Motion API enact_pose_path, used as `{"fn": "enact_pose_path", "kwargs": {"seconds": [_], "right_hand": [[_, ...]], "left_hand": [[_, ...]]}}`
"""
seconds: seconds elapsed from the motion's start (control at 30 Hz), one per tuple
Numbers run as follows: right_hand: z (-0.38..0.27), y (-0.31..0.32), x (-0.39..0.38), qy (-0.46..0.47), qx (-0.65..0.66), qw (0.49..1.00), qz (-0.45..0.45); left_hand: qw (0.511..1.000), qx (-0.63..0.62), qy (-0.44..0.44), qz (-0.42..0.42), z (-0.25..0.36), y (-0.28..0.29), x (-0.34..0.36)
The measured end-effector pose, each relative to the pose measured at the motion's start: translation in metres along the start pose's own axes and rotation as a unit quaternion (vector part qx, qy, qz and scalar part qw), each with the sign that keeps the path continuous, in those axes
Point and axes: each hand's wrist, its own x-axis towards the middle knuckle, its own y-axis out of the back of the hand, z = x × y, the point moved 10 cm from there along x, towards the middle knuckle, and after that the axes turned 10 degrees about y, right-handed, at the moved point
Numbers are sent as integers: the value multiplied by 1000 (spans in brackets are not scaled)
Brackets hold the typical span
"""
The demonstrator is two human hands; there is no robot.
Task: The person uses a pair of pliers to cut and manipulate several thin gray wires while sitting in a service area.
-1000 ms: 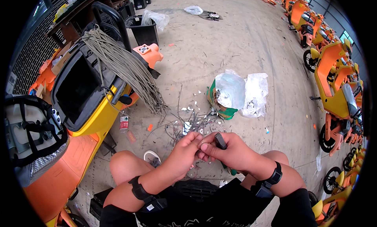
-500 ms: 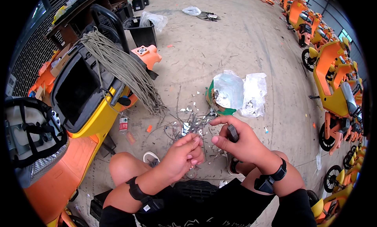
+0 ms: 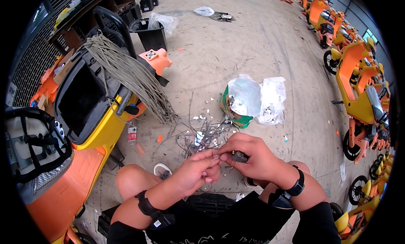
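My left hand point(image 3: 197, 171) and my right hand point(image 3: 249, 156) meet in front of my knees, fingertips touching. Between the fingers of both hands runs a thin grey wire point(image 3: 216, 158). My right hand also grips a small dark tool point(image 3: 239, 156), its end poking out near the thumb. Just beyond the hands a heap of cut wire pieces and white scraps point(image 3: 201, 136) lies on the concrete floor. A long bundle of grey cables point(image 3: 130, 77) hangs off the yellow scooter at my left.
A yellow and orange scooter point(image 3: 90, 134) with an open black compartment stands close on the left. Clear plastic bags with a green roll point(image 3: 253, 100) lie ahead. A row of orange scooters point(image 3: 358, 92) lines the right. A black bin point(image 3: 149, 33) stands farther back.
My right hand has dropped from its raised position back down to the left hand, and the fingertips have come together on the wire again.
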Motion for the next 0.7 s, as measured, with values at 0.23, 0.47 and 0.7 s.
{"fn": "enact_pose_path", "kwargs": {"seconds": [0.23, 0.47, 0.7], "right_hand": [[10, 1, -3, -69, -46, 997, 4], [49, -10, -26, -328, 60, 943, -17], [64, -43, -52, -485, 408, 772, 58]], "left_hand": [[985, 139, -31, 93, 7, 8, -1], [817, 457, -252, 244, 46, -2, -25], [420, 749, -441, 260, 56, -66, -56]]}}
